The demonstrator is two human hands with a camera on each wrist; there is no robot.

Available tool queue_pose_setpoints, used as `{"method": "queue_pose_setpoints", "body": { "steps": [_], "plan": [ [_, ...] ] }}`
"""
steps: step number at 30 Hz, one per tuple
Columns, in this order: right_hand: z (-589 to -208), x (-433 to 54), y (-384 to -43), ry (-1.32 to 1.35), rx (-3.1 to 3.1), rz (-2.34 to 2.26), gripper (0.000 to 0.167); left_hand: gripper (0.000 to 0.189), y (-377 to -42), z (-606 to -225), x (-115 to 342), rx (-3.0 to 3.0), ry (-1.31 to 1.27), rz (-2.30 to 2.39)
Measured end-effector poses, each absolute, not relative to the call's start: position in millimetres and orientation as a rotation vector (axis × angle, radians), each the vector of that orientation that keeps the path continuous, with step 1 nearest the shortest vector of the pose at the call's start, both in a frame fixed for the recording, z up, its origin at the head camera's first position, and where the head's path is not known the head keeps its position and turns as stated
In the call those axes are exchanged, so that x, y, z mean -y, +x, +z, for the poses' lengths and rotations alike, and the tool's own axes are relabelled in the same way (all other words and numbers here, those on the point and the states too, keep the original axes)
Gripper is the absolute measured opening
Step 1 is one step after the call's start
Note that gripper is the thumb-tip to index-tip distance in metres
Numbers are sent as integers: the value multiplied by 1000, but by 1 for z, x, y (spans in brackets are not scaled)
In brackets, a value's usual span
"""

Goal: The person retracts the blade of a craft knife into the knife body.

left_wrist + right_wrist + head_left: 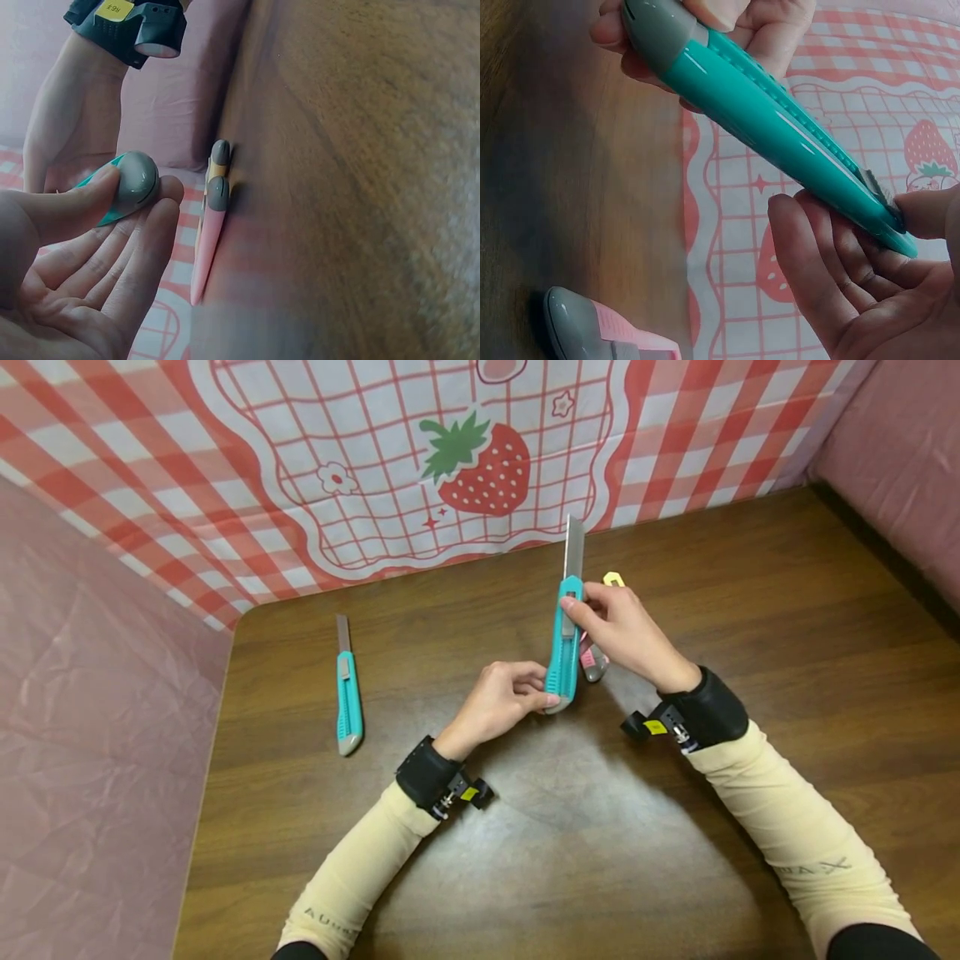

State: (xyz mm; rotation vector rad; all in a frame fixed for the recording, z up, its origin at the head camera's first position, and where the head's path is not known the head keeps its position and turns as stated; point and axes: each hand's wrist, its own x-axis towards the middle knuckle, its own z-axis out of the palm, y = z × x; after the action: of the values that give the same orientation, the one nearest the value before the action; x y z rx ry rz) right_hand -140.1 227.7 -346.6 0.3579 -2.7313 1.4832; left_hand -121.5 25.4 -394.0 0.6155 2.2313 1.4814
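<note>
Nearest the viewer, two pale sleeves point(363, 864) end at black wrist bands point(708, 710). Beyond them, the left hand point(498, 702) pinches the grey end cap point(139, 184) of a teal cutter point(564, 656) between thumb and fingertips, the fingers only slightly bent. The cutter is raised above the wooden table point(525, 860), its long blade point(574, 547) extended toward the far edge. The right hand point(626, 622) grips the body near the blade end, thumb at the slider point(881, 193), fingers bent behind. Partly hidden by this hand, a pink cutter point(210, 244) and a yellow cutter point(613, 579) lie side by side on the table. Well to the left lies a second teal cutter point(348, 702), blade also extended. Behind the table hangs a red-and-white checked cloth point(690, 435) bearing a strawberry point(491, 468).
</note>
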Motion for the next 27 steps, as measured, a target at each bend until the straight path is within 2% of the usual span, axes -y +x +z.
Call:
{"method": "queue_pose_setpoints", "body": {
  "steps": [9,27],
  "plan": [
    [-347,-230,-140,337,2768,1484,35,23,-121,-392,-27,-2230,639,1508],
    [-353,-225,-140,306,2761,1476,34,23,-119,-394,-27,-2299,579,1465]
  ]
}}
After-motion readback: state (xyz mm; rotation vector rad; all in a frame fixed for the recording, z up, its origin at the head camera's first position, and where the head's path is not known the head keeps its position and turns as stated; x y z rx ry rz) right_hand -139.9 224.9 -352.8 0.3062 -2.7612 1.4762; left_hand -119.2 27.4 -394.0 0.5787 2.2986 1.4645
